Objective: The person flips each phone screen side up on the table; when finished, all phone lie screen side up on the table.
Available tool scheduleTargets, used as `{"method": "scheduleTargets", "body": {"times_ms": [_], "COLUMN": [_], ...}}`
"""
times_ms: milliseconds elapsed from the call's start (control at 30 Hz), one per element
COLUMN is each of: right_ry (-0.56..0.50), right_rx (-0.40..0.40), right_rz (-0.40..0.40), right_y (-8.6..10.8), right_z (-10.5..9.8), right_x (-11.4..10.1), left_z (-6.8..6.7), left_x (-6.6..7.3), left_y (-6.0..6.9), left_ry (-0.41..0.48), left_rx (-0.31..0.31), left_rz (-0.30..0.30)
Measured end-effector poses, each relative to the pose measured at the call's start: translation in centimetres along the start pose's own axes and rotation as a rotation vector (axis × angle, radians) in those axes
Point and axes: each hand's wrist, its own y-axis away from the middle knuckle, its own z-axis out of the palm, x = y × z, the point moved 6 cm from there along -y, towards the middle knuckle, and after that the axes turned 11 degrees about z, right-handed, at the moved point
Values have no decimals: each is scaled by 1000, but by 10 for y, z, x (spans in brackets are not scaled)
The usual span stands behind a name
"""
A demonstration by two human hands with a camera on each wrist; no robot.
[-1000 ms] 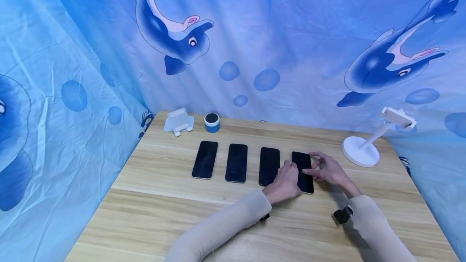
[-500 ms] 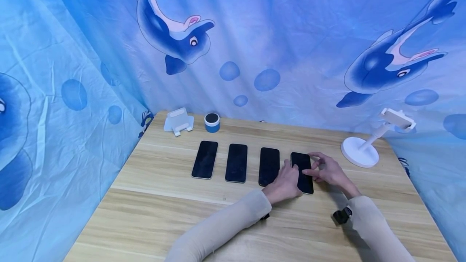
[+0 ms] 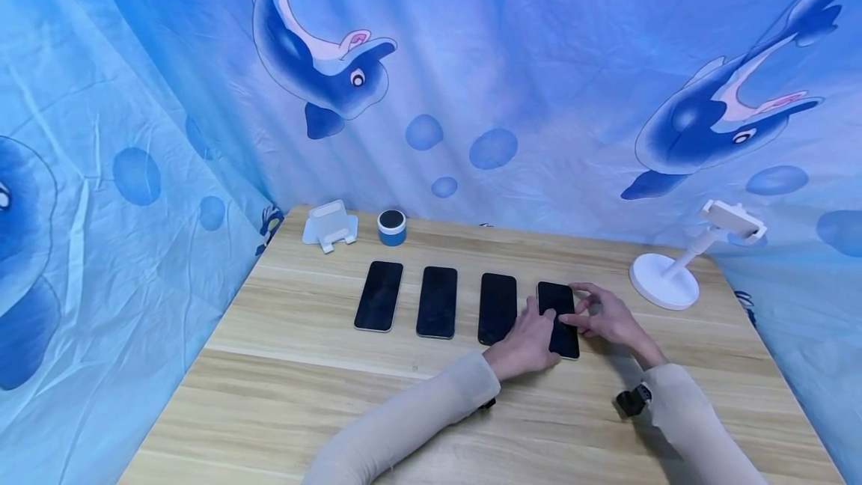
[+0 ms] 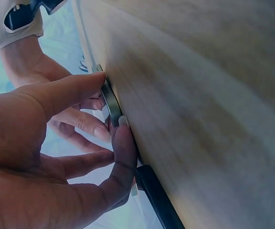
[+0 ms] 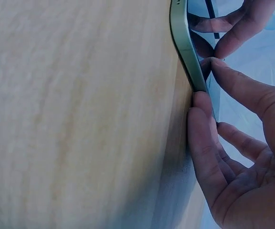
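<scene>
A black-screened smartphone (image 3: 564,337) lies on the wooden table (image 3: 303,403), rightmost in a row of similar phones. My left hand (image 3: 525,340) holds it from the left, its thumb at the near end and curled fingers along the left edge. From the right, my right hand (image 3: 606,315) pinches it, thumb over the screen and other fingers along the side. In the right wrist view the phone's greenish metal edge (image 5: 187,50) shows against the tabletop, between the right fingers and thumb. The left wrist view shows its edge (image 4: 110,101) at the left fingertips.
Left of the held phone lie three more phones: one close by (image 3: 497,305), one in the middle (image 3: 437,302) and one farthest left (image 3: 379,296). Behind them stand a white phone stand (image 3: 331,225) and a small blue speaker (image 3: 392,227). A white round-based phone holder (image 3: 665,281) stands back right.
Both hands stay at the rightmost phone. The left fingers shift very slightly over its left edge; the phone itself stays almost in the same place.
</scene>
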Motion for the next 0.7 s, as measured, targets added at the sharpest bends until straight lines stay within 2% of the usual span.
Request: {"method": "scheduleTargets", "body": {"times_ms": [133,300,400,533,700], "right_ry": [-5,-18,-25,-9,10], "right_rx": [-8,-6,7,22,28], "right_rz": [-11,-26,-50,-80,-140], "right_y": [1,8,13,19,29], "right_z": [-2,-4,-6,-6,-3], "right_x": [1,-3,-9,-20,-38], "left_z": [-1,-7,-12,-25,-45], "left_x": [1,1,-3,-8,-23], "left_y": [1,10,16,29,50], "left_ry": [7,52,85,90,7], "left_rx": [7,8,29,87,178], "left_rz": [14,49,82,154,280]}}
